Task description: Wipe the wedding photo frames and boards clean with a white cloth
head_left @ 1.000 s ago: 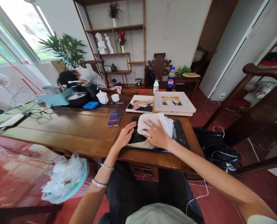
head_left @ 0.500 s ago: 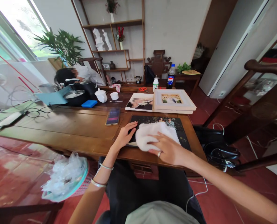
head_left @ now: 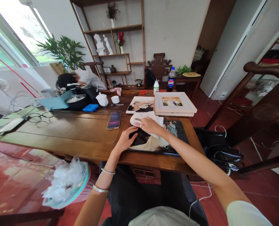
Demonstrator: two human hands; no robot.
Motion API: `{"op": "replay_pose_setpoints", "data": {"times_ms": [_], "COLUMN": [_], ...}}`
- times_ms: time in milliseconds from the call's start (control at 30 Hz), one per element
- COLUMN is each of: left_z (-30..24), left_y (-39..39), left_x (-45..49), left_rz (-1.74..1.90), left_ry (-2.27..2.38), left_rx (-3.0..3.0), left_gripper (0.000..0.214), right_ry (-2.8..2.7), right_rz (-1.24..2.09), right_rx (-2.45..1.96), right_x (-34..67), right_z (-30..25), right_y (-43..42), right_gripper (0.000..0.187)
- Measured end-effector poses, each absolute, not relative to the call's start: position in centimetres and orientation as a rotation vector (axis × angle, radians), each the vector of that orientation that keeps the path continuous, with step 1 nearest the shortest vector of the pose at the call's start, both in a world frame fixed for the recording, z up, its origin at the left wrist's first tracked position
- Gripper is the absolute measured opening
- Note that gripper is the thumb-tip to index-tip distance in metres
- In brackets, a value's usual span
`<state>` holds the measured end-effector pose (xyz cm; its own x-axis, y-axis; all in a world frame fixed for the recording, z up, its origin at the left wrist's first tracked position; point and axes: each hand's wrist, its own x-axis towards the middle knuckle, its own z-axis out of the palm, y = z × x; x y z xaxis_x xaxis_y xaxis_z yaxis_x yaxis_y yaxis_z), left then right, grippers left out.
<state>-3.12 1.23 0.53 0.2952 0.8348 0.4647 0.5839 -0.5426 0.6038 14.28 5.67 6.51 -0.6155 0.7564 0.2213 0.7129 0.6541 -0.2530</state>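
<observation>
The right hand [head_left: 149,126] holds a soft white cloth [head_left: 156,118], its fingers bent over the top, and I cannot tell how hard it squeezes. The cloth lies on the big dark photo [head_left: 151,144], which is flat on the brown table [head_left: 87,131] right in front of the person. If the big photo is the middle of a clock, with twelve pointing away from the person, the cloth is over its eleven o'clock part. The left hand [head_left: 124,140] rests at nine o'clock, on the photo's edge, with nothing in its grip, the thumb a bit apart from the fingers. Just past the photo, a smaller picture [head_left: 136,105] lies at eleven o'clock and a white frame [head_left: 188,103] at one. Orange scissors [head_left: 143,92] are between eleven and twelve. A cola bottle [head_left: 171,80] stands between twelve and one, with a little white bottle [head_left: 156,88] near it. A phone [head_left: 114,120] lies at ten o'clock, and farther that way is a white teapot [head_left: 102,99]. On the floor at eight o'clock is a pink basket [head_left: 85,190] with clear plastic bags [head_left: 65,179].
</observation>
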Motion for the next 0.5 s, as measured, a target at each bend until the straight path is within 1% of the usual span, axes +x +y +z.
{"op": "replay_pose_setpoints", "data": {"times_ms": [133,333,400,500], "left_z": [0.6,0.8,0.9,0.8], "left_y": [1.2,1.1,1.1,1.0], "left_x": [-3.0,-2.9,-2.9,-2.9], "left_rz": [1.119,1.152,1.155,1.137], "left_ry": [1.248,1.216,1.217,1.211], "left_rx": [2.24,2.23,2.23,2.243], "left_gripper": [0.03,0.029,0.029,0.032], "right_ry": [-2.544,-2.375,-2.351,-2.428], "right_rz": [0.225,0.263,0.23,0.109], "right_rx": [-1.157,-1.526,-1.601,-1.506], "right_x": [17.6,26.6,28.4,28.8], "right_z": [5.9,5.2,5.0,5.1], "right_y": [4.3,2.2,1.5,-0.9], "right_gripper": [0.046,0.051,0.051,0.045]}}
